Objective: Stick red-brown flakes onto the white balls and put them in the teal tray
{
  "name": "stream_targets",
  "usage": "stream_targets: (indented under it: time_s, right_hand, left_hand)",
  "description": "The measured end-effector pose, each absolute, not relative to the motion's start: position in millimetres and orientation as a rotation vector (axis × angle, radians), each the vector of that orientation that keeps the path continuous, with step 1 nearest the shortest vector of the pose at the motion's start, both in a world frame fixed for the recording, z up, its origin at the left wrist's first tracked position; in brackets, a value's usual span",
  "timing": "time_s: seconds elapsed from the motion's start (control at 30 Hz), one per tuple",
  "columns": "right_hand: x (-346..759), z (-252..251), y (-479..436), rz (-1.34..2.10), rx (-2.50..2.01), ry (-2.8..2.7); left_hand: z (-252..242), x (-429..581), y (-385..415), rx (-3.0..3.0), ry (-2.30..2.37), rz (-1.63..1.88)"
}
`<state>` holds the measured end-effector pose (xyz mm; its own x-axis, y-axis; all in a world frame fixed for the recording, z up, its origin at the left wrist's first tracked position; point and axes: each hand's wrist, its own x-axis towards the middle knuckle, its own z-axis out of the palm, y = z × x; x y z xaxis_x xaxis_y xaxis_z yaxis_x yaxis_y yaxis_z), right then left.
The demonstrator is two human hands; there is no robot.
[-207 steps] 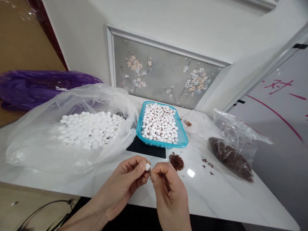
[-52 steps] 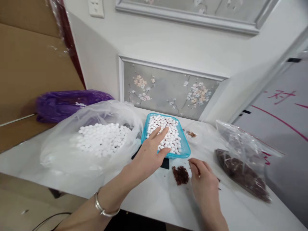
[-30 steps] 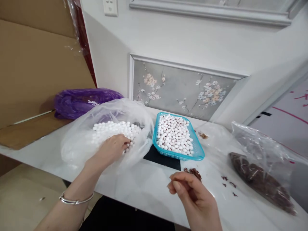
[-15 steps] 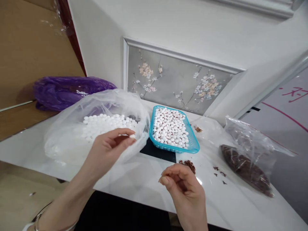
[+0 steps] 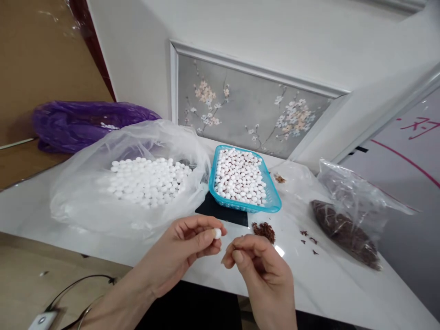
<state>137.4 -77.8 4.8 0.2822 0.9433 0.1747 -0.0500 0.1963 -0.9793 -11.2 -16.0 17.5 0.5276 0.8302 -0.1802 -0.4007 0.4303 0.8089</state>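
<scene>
My left hand is closed in a pinch on a small white ball, held between thumb and forefinger above the front of the table. Just to its right, the thumb and fingers of my right hand are pressed together. A tiny dark trace shows at those fingertips, too small to name. The two hands are close but apart. Behind them a blue plastic basket is full of white balls with brown bits on them. To the left lies an open clear plastic bag of plain white balls.
A small heap of brown bits lies behind my right hand, with several loose brown pieces farther right. A zip bag of brown material stands at the right. A purple bag sits at the back left. A framed floral panel is behind.
My left hand has moved from the open bag toward the right and nearer to me, bringing the white ball beside my right hand. My right hand stays pinched in nearly the same place.
</scene>
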Motion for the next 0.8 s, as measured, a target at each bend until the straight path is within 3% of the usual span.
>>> stream_targets:
  time_s: [0.8]
  right_hand:
    - [136, 1, -73, 0.647, -1.124, -1.298]
  left_hand:
    - [11, 1, -22, 0.643, 0.621, 0.8]
